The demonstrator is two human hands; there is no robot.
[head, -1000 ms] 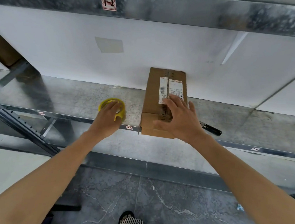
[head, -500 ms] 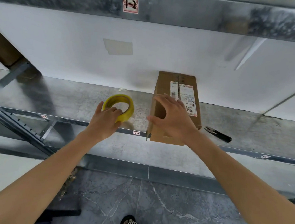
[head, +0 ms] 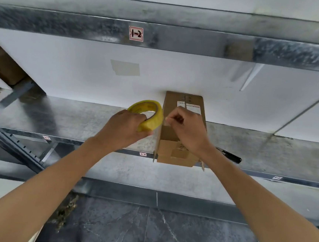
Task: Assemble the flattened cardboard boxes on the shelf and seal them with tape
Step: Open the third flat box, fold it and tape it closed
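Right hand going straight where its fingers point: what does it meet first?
Likely the yellow tape roll in the left hand; the right hand, fingers curled, is right beside it; depth unclear.

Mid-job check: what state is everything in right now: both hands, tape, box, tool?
tape roll: held above the shelf, beside the box's left side.
left hand: grips the tape roll.
right hand: fingers curled, pinching at the roll's rim; tape end too thin to see.
cardboard box: assembled, lying on the shelf, near end overhanging, flaps there sticking out.
black-handled tool: lying untouched on the shelf, right of the box.
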